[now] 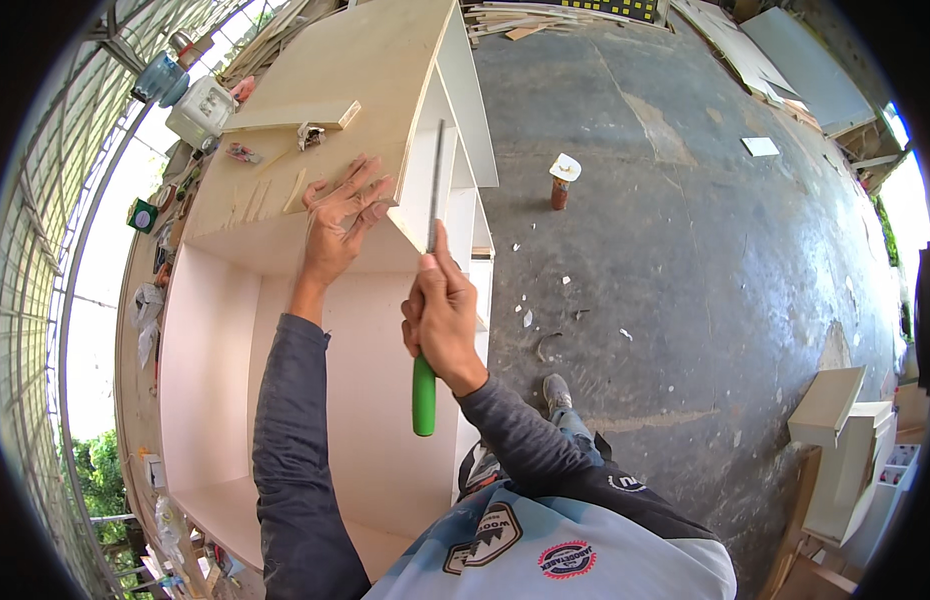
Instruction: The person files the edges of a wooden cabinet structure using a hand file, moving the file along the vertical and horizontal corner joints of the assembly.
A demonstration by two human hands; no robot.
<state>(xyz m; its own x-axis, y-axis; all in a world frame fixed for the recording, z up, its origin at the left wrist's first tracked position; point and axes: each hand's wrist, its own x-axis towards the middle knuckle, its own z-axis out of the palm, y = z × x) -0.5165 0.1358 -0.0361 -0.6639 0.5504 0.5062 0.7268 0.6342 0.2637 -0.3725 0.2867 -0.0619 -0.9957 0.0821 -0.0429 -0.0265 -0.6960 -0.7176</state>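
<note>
My right hand (443, 315) is wrapped round a file with a green handle (424, 402). Its index finger stretches along the narrow grey blade, which points away from me and lies by the front edge of a pale wooden cabinet (210, 310). Whether the blade touches that edge I cannot tell. My left hand (340, 222) rests on the cabinet's bare plywood top near the same edge, fingers spread. Close to it lie thin wood strips (297, 190), a small metal piece (310, 136) and a long wooden board (290, 117).
On the grey floor, right of the cabinet, stands a reddish-brown container (560, 192) with a white piece on top. White scraps (528, 318) lie scattered there. Pale box-like pieces (853, 455) stand at the right. A metal lattice (35, 230) runs along the left.
</note>
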